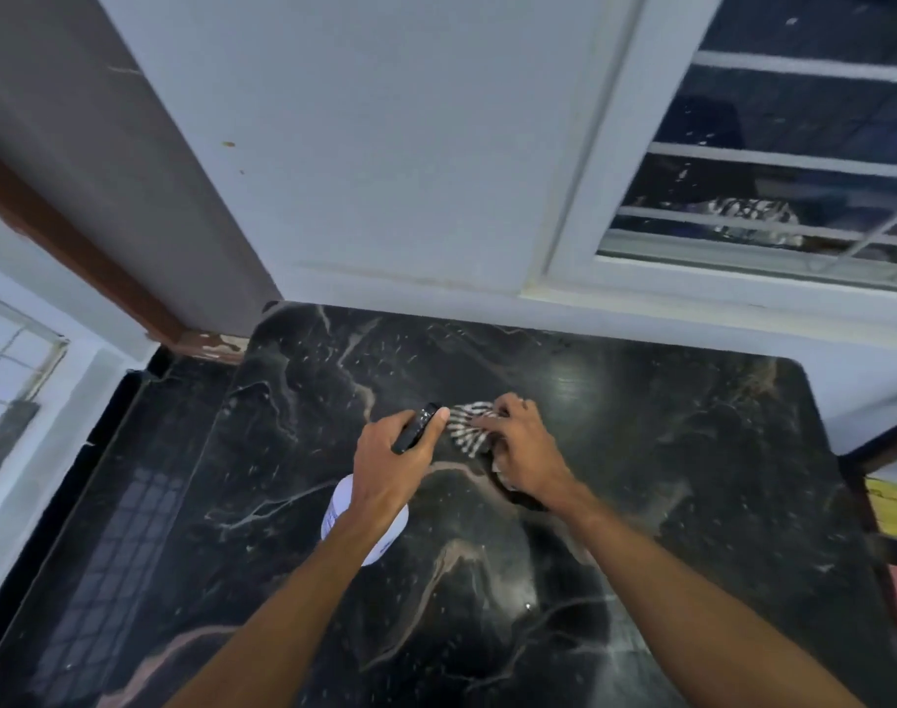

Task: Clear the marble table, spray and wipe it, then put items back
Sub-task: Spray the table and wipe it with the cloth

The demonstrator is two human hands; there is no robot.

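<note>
The black marble table (666, 477) with pale veins fills the lower view. My left hand (392, 465) grips a white spray bottle (369, 528) by its black spray head, held above the table's middle. Just to the right, my right hand (517, 444) presses a black-and-white striped cloth (467, 426) onto the marble, fingers curled over it. The cloth's far edge fans out from under my fingers toward the bottle's nozzle.
A white wall (385, 171) runs along the table's far edge, with a barred window (773, 161) at the upper right. A brown door frame (78, 247) stands at the left. Something yellow (895, 508) lies past the table's right edge.
</note>
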